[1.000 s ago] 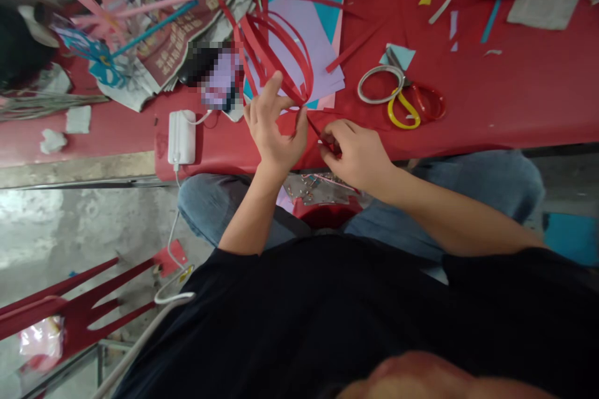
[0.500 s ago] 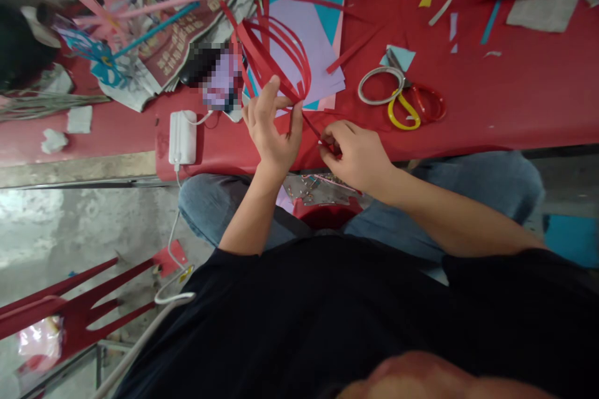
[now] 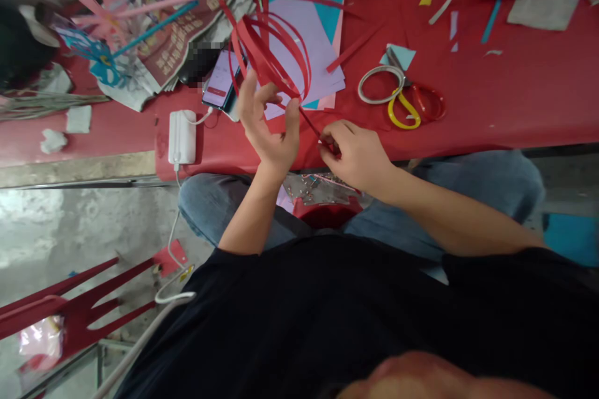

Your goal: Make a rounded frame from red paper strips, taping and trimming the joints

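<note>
A bunch of looped red paper strips (image 3: 264,57) rises over the lilac paper, its loops meeting at one end of a thin dark red stem (image 3: 309,123). My right hand (image 3: 359,154) pinches the lower part of this stem between thumb and fingers. At the base of the loops is my left hand (image 3: 270,128), palm turned up, fingers spread and the thumb apart from the bent forefinger. The thumb tip is close to the joint of loops and stem; whether it touches cannot be made out.
Lilac and blue paper sheets (image 3: 292,31) lie behind the loops. Right of them are a tape roll (image 3: 381,101) and scissors (image 3: 403,113). To the left sit a phone (image 3: 219,81), a white power bank (image 3: 182,137), newspapers (image 3: 171,53) and pink and blue paper flowers (image 3: 107,65).
My left hand's fingers have spread, the forefinger drawing away from the thumb. The red loops have shifted slightly, and more of the phone's screen shows. My right hand stays in place.
</note>
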The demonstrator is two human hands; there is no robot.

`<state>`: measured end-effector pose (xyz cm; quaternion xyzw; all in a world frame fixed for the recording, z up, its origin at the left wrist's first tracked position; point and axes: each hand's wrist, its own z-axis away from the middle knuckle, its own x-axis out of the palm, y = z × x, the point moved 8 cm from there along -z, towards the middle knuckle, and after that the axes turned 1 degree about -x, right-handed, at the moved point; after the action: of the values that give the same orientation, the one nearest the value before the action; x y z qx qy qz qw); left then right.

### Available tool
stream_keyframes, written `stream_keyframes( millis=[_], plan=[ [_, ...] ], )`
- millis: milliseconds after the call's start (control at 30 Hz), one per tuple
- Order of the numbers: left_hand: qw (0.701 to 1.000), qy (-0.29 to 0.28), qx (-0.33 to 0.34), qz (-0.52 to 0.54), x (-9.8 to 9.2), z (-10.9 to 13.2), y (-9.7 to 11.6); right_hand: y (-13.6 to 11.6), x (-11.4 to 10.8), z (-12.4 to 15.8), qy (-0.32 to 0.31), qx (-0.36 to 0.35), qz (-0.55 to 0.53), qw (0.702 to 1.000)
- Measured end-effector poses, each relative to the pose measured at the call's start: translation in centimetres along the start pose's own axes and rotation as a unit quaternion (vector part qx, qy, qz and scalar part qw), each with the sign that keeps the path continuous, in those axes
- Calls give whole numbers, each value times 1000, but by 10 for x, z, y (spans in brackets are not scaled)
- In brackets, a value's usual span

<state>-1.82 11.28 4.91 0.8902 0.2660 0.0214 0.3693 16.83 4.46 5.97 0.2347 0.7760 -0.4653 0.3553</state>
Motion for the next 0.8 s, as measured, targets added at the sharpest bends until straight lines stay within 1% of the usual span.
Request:
stream_keyframes(
  millis=[33, 133, 200, 300, 400, 467, 567, 700, 800],
  plan=[
    [999, 40, 10, -3, -5, -4, 8, 0, 0, 0, 1, -2, 1, 1000],
    [1000, 21, -2, 1, -3, -12, 18, -1, 1, 0, -1, -2, 1, 1000],
    [1000, 8, -21, -11, -4, -13, 15, -1, 2, 0, -4, -1, -5, 1000],
    [998, -15, -48, -32, -3, -8, 5, -2, 1, 0, -2, -5, -5, 1000],
    [999, -22, -43, -15, -3, -4, -1, -2, 1, 1, 2, -9, 4, 1000],
    [997, -49, -58, -2, 0, -2, -4, -2, 1, 1, 1, -9, 5, 1000],
    [989, -110, -94, -8, 3, 1, -8, -1, 1, 1, -5, -4, 6, 1000],
    [987, -137, -85, -18, 3, 2, -7, -1, 0, 1, -1, -6, 10, 1000],
    [985, -149, -72, -41, 5, 5, -11, -3, -1, 0, 4, -10, 11, 1000]
  ],
)
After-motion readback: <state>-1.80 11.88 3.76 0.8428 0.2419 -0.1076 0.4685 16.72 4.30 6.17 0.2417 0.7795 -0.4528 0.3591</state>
